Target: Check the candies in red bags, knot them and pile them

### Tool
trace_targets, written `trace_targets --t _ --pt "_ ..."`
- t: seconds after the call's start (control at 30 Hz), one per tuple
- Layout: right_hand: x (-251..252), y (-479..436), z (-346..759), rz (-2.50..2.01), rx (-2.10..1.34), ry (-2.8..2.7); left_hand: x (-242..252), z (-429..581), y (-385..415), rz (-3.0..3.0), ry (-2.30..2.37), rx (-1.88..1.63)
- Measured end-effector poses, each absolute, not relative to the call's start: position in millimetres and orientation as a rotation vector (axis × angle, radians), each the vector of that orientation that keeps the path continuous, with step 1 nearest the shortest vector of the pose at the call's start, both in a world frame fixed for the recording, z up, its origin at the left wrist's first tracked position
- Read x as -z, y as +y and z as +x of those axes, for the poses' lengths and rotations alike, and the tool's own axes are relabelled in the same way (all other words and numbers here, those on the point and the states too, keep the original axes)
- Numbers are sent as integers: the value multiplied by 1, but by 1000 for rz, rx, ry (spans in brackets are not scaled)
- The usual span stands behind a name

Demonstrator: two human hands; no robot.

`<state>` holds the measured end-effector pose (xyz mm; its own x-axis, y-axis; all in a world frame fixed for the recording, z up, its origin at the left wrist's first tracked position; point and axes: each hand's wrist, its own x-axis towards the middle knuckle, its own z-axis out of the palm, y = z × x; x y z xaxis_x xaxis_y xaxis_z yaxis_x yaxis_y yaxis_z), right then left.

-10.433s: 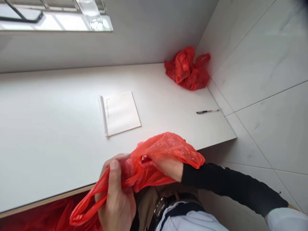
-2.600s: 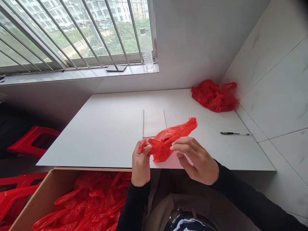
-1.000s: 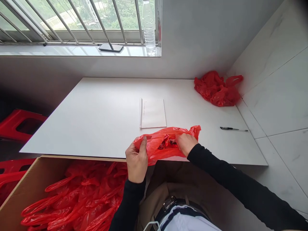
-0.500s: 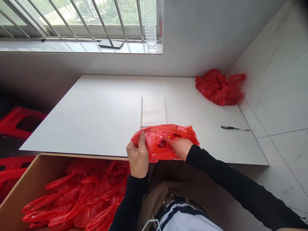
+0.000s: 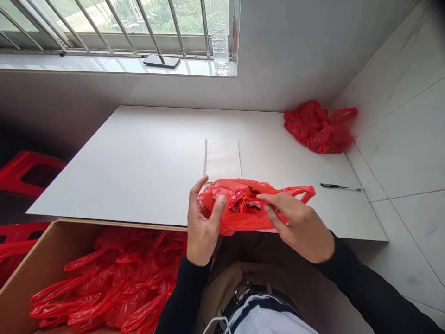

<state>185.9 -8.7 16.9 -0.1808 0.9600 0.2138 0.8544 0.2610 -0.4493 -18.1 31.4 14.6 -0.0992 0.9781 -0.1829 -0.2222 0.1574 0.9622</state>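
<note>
A red plastic bag (image 5: 250, 206) lies at the near edge of the white table (image 5: 139, 171), its mouth spread so small red wrapped sweets (image 5: 243, 203) show inside. My left hand (image 5: 203, 227) pinches the bag's left rim between thumb and fingers. My right hand (image 5: 299, 227) rests on the bag's right side, fingers loosely curled against the plastic near a stretched handle (image 5: 302, 191).
A white notepad (image 5: 222, 160) lies behind the bag. A black pen (image 5: 340, 187) and a heap of red bags (image 5: 318, 126) are at the right, by the tiled wall. A cardboard box (image 5: 41, 264) of red bags stands at lower left. A bottle (image 5: 220, 35) and a phone (image 5: 162, 61) sit on the sill.
My right hand has come out of the bag and now lies on its right side. The bag's handle has stretched out to the right. My left hand has loosened to a pinch.
</note>
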Motion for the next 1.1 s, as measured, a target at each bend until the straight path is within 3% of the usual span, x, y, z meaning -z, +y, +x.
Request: trace_targets --t 0.1,0.17,0.37,0.53,0.77,1.1 --pt "-19 -16 206 -1702 146 -1815 -23 -22 24 1023 1160 -1160" --pt "-14 -13 223 -1825 259 -1770 -23 -26 20 1079 1170 -1138" --pt "-21 -7 252 -1938 -183 -1694 -21 -48 22 1456 1421 -1134" --pt "-60 -6 246 -1684 -474 -1428 -41 -50 33 1662 1499 -1363" --pt "-81 6 222 -1341 -819 -1373 -47 -12 65 888 974 -1235" --pt "-92 15 207 -1417 -544 -1671 -48 -9 61 1145 891 -1035"
